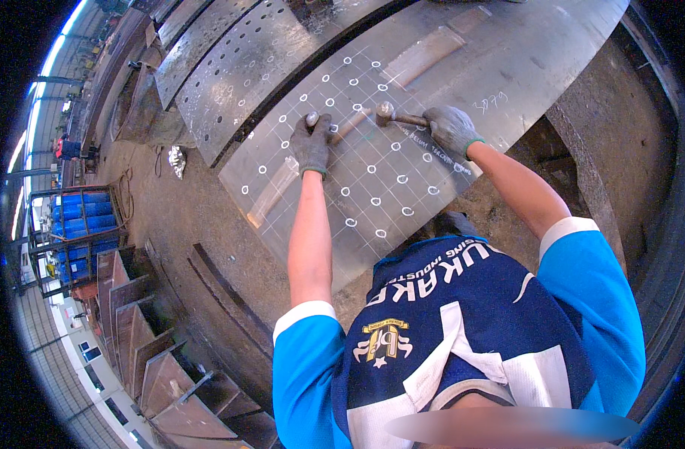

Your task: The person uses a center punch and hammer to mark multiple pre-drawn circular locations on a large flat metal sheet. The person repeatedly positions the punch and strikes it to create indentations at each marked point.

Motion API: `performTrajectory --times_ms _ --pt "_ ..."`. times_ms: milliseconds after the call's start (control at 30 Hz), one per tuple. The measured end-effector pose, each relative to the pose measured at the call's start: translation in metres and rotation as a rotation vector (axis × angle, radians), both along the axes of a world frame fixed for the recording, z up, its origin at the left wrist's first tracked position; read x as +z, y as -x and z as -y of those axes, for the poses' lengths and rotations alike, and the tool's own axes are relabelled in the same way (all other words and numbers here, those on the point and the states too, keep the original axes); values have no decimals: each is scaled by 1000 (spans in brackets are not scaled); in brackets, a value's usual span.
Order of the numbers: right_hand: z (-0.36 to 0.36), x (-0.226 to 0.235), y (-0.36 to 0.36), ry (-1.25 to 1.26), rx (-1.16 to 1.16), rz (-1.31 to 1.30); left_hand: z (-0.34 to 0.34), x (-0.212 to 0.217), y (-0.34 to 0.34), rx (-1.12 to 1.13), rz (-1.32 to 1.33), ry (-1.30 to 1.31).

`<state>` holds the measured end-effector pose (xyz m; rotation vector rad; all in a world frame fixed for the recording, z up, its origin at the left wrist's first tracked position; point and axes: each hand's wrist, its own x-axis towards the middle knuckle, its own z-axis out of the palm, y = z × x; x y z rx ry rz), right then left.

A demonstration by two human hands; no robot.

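My right grip (453, 132), gloved, is wrapped round the hammer (387, 114) handle; its head points left, apart from the other hand. Left grip (311, 150), gloved too, is curled closed about a round-topped metal tool (312, 118); mostly only the top shows. I have both over the plate (507, 71), which carries a white grid and small circles. Perforated plate (264, 52) just beside it, far left side. Blue cylinders (84, 213) well off to the left.

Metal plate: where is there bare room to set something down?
On the plate, the upper-right patch between brown strip, white writing and its right edge is bare. The gridded side is crowded: left hand, hammer, right hand.
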<state>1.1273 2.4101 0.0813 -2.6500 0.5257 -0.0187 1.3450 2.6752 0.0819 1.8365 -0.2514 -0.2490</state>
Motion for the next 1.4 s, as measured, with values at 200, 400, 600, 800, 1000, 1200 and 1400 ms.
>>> performTrajectory --times_ms 200,400,600,800,1000,1200,1400 --pt "-1 0 -2 18 -3 -21 1 6 4 9 -2 -14" --pt "9 -10 -3 37 79 -71 1 -1 3 8 83 -62" --pt "-12 25 -22 -24 241 -38 1 -5 8 20 175 -174" --pt "-55 129 -102 -252 186 411 2 0 12 -4 216 -218" --pt "-68 107 -126 -193 115 531 1 1 14 -5 275 -243" --pt "-12 15 -50 22 270 189 1 6 15 -11 197 -219" --pt "-8 -1 -1 63 84 -23 -9 15 15 35 97 -82"
